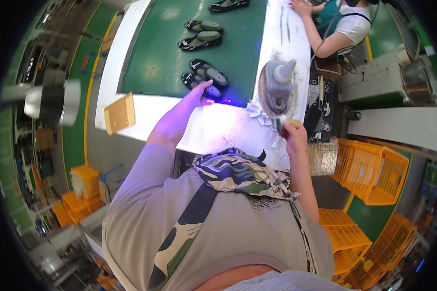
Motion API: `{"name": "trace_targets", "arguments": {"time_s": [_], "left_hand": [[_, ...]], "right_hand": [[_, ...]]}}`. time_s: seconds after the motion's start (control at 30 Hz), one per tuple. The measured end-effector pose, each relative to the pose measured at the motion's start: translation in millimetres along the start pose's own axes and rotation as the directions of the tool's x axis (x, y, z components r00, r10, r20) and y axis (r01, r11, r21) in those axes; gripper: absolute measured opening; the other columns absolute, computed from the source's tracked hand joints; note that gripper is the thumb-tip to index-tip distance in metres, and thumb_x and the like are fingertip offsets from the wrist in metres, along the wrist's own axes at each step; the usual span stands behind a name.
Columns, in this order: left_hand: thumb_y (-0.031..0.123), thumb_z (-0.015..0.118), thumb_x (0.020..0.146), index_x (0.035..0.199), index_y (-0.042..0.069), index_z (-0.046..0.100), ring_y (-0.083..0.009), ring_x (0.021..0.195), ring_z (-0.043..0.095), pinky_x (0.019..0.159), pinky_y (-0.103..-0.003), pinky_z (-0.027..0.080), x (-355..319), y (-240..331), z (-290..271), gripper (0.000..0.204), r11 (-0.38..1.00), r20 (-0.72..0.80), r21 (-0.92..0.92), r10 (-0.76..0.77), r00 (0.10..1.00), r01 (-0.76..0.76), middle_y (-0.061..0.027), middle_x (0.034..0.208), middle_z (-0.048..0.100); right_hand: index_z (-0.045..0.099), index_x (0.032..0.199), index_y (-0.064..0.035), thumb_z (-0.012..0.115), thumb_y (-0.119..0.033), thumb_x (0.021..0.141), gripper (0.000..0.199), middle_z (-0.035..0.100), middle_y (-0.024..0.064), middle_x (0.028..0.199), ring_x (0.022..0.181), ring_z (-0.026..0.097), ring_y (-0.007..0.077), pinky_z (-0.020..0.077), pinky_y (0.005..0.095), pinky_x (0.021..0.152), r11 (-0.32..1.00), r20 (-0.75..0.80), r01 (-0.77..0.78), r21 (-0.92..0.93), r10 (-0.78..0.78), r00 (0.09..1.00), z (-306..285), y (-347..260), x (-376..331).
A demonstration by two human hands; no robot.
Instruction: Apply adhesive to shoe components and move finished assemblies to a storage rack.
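Observation:
My left hand (199,93) is at the near end of the green belt, its thumb and fingers around the heel of a glossy black shoe (214,91). The other shoe of that pair (210,72) lies against it. My right hand (295,135) is closed on a small brush (280,127) with a dark head and a pale yellowish handle, partly hidden by the fingers. Just beyond it, a squeeze bottle (280,77) with a white spout stands in a stained tray (264,92). A crumpled white cloth (258,114) lies left of the brush.
More black shoes (201,35) sit farther up the green belt (153,58). A tan block (120,114) lies on the white table edge at left. A co-worker's arm (320,36) reaches in at far right. Orange crates (371,169) stand at lower right, tools (320,104) beside the table.

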State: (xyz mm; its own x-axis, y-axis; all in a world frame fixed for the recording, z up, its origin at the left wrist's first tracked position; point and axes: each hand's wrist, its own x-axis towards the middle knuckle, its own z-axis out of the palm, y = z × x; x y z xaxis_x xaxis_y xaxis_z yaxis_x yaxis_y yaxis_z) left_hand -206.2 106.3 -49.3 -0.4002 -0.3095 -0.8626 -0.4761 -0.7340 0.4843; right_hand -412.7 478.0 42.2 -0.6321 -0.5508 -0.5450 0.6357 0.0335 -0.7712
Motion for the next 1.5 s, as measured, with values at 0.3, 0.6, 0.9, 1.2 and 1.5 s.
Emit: {"name": "trace_targets", "arguments": {"time_s": [0.3,0.6,0.9,1.2,1.5], "left_hand": [[0.034,0.061,0.083,0.120,0.012,0.051,-0.0414,0.097,0.062,0.071,-0.056,0.058,88.4,97.2,12.8,0.045,0.952,-0.067,-0.306,-0.017,0.998,-0.005,-0.0147,0.113,0.059],[0.019,0.062,0.084,0.119,-0.003,0.049,-0.0479,0.111,0.054,0.091,-0.058,0.052,136.0,172.8,14.2,0.043,0.885,-0.178,-0.461,-0.017,0.984,-0.068,-0.0235,0.121,0.052],[0.000,0.061,0.083,0.114,-0.002,0.053,-0.0387,0.105,0.063,0.099,-0.056,0.048,126.3,79.1,-44.7,0.032,0.910,0.039,-0.406,0.108,0.993,-0.083,-0.0196,0.113,0.062],[-0.005,0.060,0.080,0.117,-0.005,0.052,-0.0356,0.106,0.063,0.100,-0.050,0.049,92.7,48.8,-36.5,0.038,0.766,0.176,-0.597,0.415,0.892,-0.239,-0.0191,0.111,0.064],[-0.005,0.063,0.077,0.132,0.001,0.047,-0.0311,0.113,0.060,0.101,-0.047,0.048,-95.9,74.6,22.7,0.058,0.532,0.212,-0.547,0.835,0.507,-0.647,-0.0162,0.125,0.058]], "right_hand": [[0.059,0.092,-0.0064,0.071,-0.004,0.081,0.016,0.062,0.0026,0.080,0.067,0.060,0.0133,0.0511,0.0272,0.064,0.990,-0.375,0.108,-0.087,-0.133,0.918,-49.3,39.4,19.4],[0.061,0.080,-0.0054,0.071,-0.004,0.072,0.012,0.065,0.0084,0.084,0.078,0.062,0.0260,0.0474,0.0363,0.069,0.259,0.031,0.311,-0.914,-0.722,0.691,25.9,2.5,67.2],[0.064,0.078,-0.0111,0.069,-0.004,0.066,0.015,0.066,0.0042,0.091,0.086,0.060,0.0262,0.0424,0.0406,0.076,-0.068,0.290,0.341,-0.938,-0.692,0.661,33.9,11.2,76.3],[0.066,0.074,-0.0132,0.067,-0.007,0.065,0.011,0.064,0.0020,0.086,0.089,0.059,0.0244,0.0411,0.0398,0.078,-0.177,0.394,0.384,-0.906,-0.685,0.613,41.7,-3.3,55.6],[0.066,0.082,-0.0047,0.073,-0.027,0.068,0.028,0.065,0.0166,0.075,0.070,0.064,0.0330,0.0496,0.0390,0.065,0.332,-0.127,0.058,-0.941,-0.508,0.852,4.1,4.1,57.2]]}}
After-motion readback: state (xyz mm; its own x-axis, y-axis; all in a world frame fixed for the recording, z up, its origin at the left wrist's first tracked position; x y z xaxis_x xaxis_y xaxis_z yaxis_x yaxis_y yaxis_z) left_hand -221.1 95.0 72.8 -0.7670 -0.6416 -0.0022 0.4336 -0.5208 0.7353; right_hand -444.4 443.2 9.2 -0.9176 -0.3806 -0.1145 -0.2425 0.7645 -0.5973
